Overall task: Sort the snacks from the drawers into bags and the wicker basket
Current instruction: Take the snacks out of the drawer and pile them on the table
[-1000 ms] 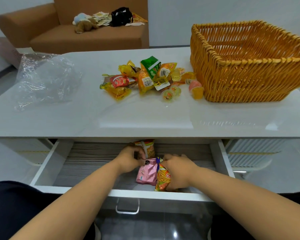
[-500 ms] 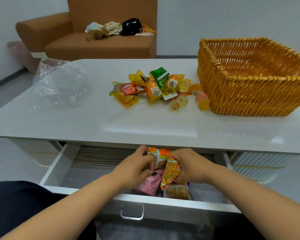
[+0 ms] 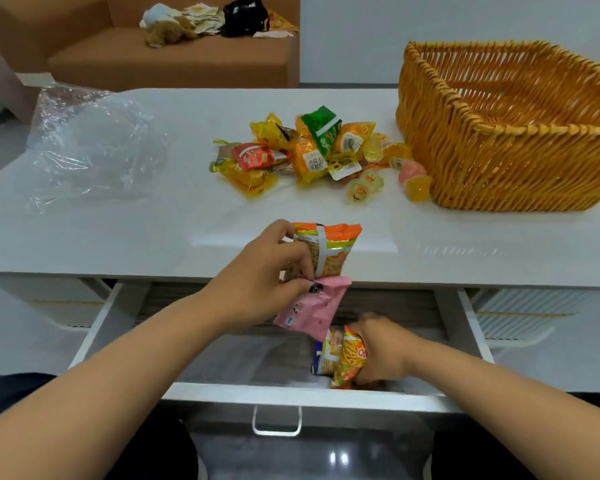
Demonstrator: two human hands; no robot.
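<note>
Early in the task, by my read: a snack pile (image 3: pixel 312 152) lies loose on the table (image 3: pixel 187 230) just beside the wicker basket (image 3: pixel 510 133), nothing visible inside the basket, and the clear bag (image 3: pixel 90 147) lies crumpled at table left, apparently holding nothing. No sorting done yet; the drawer (image 3: pixel 302 393) is open and being emptied. Left hand (image 3: pixel 267 278) is raised above the drawer at the table's front edge, fingers curled, pinching two packets at once: an orange pack (image 3: pixel 329 251) upright on top and a pink pack (image 3: pixel 312 310) hanging below it. Right hand (image 3: pixel 385 355) is low in the drawer's right front corner, fingers wrapped round an orange-yellow pack (image 3: pixel 352 358) with a blue-edged pack (image 3: pixel 323 356) pressed against it; cannot tell if the blue one is gripped too. Rest of the drawer floor looks bare. Left to do: put these on the table, then bag or basket everything.
</note>
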